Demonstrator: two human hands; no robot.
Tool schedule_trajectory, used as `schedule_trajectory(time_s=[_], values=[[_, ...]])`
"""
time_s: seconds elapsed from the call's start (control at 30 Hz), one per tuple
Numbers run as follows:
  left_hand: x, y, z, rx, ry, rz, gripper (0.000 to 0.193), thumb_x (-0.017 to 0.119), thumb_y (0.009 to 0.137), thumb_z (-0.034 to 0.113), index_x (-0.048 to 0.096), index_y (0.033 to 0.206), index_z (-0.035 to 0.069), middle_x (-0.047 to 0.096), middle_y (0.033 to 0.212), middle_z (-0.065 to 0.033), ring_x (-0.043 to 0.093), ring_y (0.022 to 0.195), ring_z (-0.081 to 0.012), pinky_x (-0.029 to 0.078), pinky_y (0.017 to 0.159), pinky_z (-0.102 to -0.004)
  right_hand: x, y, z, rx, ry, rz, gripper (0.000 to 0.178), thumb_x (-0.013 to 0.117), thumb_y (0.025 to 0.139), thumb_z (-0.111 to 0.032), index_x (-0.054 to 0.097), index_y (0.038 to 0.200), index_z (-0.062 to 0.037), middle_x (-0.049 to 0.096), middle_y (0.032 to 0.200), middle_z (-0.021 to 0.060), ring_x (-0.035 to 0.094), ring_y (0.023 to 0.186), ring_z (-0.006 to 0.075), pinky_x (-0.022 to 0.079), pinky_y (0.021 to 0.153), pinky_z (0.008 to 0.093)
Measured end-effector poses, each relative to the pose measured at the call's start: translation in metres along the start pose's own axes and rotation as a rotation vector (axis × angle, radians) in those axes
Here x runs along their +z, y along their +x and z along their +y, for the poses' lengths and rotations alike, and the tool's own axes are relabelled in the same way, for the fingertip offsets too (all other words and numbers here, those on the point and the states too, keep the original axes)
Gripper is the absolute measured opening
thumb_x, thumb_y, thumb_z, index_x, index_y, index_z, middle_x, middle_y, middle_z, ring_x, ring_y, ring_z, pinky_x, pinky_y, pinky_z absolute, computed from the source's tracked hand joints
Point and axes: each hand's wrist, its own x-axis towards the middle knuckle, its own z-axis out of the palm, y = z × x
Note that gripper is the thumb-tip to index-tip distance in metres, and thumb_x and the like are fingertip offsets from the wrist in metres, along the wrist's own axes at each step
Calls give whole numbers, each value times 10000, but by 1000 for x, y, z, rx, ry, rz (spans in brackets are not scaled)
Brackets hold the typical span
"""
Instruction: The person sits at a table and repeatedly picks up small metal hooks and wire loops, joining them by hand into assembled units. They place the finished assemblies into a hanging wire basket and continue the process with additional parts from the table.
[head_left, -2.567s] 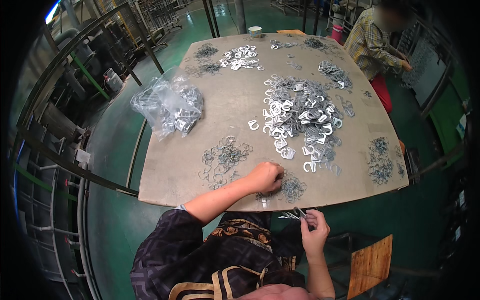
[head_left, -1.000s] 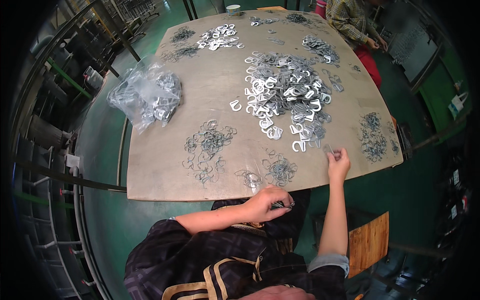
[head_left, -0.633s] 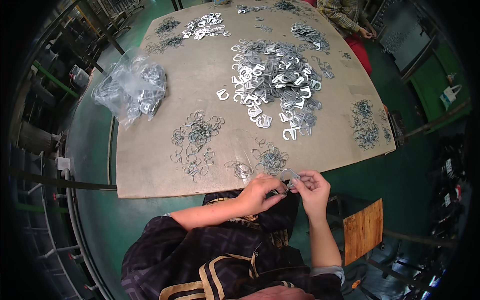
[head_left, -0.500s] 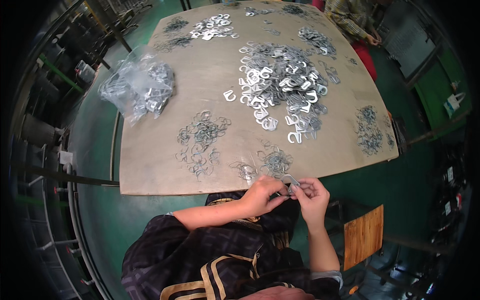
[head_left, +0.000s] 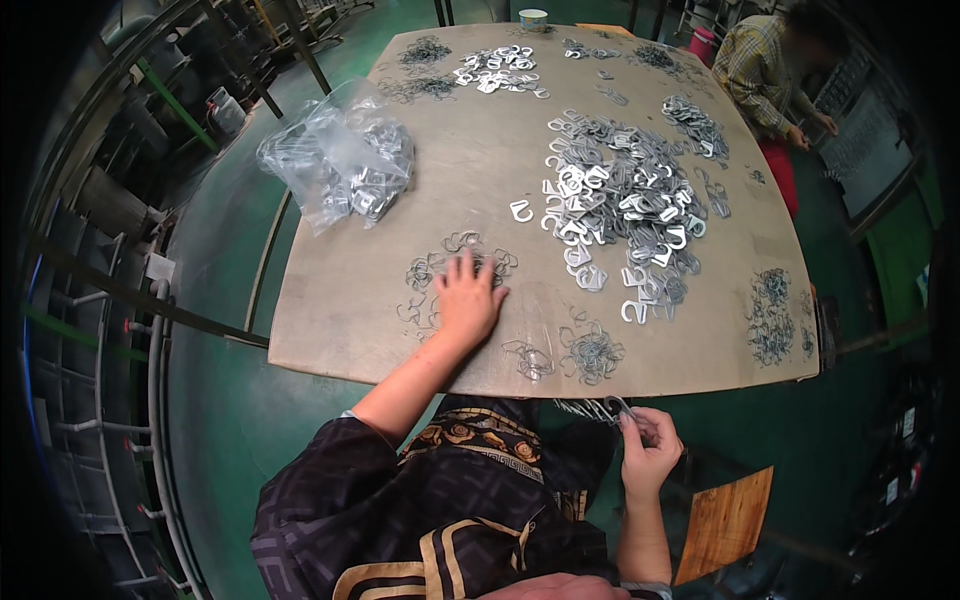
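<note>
My left hand (head_left: 468, 305) reaches over the near left of the table, its fingers spread on a loose pile of thin bent wire clips (head_left: 420, 272). Part of that pile is hidden beneath it. Just off the table's front edge, my right hand (head_left: 653, 450) pinches a grey metal hook (head_left: 618, 408) between thumb and fingers. A row of thin pale pieces (head_left: 582, 408) shows beside the hook; what they are, I cannot make out. Two smaller heaps of wire clips (head_left: 592, 353) lie near the front edge, between my hands.
A large heap of flat silver hooks (head_left: 625, 190) covers the table's right middle. At the left lies a clear plastic bag (head_left: 345, 160) of metal parts. More wire clips (head_left: 772, 318) are by the right edge. A person (head_left: 765, 75) works at the far right. A wooden board (head_left: 725, 525) stands low right.
My left hand has left my right hand and moved forward and left onto the wire clips, its fingers opening. My right hand has shifted slightly down, still holding the hook. The view has shifted.
</note>
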Motion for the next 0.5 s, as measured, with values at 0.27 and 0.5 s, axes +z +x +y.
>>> schedule_trajectory(time_s=[0.27, 0.5], values=[[-8, 10, 11, 316, -529, 52, 204, 569, 756, -47, 693, 879, 58, 644, 925, -119, 603, 898, -328, 509, 795, -384, 1, 0, -1, -24, -61, -18, 106, 712, 793, 63, 652, 877, 38, 678, 759, 88, 650, 672, 119, 513, 626, 239], [-63, 39, -41, 128, -255, -30, 230, 602, 753, -2, 736, 925, 71, 704, 909, -122, 678, 844, -331, 537, 736, -432, -3, -2, 3, -35, -64, -13, 107, 713, 791, 60, 657, 877, 30, 665, 765, 88, 647, 670, 132, 509, 619, 244]])
